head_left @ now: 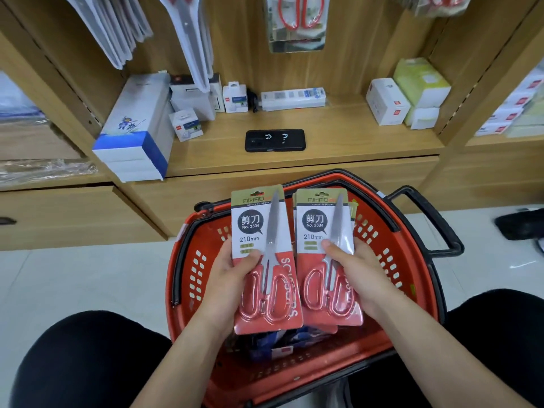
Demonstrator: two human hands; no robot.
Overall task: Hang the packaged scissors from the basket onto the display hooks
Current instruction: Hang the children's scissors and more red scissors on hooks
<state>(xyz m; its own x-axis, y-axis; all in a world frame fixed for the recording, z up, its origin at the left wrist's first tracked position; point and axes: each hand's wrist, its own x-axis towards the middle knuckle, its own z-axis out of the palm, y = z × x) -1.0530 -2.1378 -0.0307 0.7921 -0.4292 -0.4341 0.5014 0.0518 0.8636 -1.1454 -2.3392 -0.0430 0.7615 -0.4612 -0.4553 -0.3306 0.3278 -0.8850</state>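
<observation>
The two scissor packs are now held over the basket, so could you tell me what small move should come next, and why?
Probably lift the left hand with its scissor pack toward the hanging red-handled scissors above the shelf. Each hand grips a pack by its lower half, so the top hang slot stays free. The right hand seems to hold several packs, so it can wait over the basket.
</observation>
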